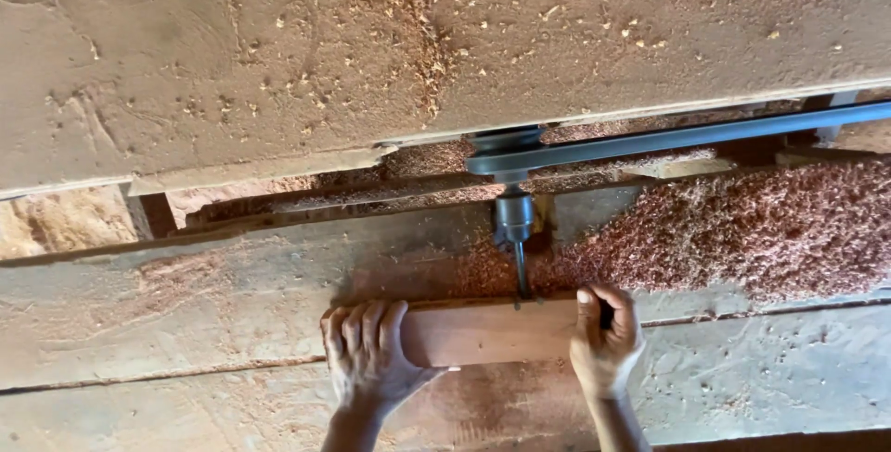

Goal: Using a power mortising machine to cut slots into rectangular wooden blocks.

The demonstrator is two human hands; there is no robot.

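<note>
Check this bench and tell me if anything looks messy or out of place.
Reddish sawdust is heaped beside the drill bit, spilling across the plank bench, with finer dust on the upper board. Otherwise nothing stands out: the left hand and right hand grip the wood block squarely against the bit.

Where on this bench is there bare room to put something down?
Bare board lies left of the left hand, and right of the right hand below the heap of red shavings. Crowded: around the drill bit meeting the wood block, under the belt.
</note>
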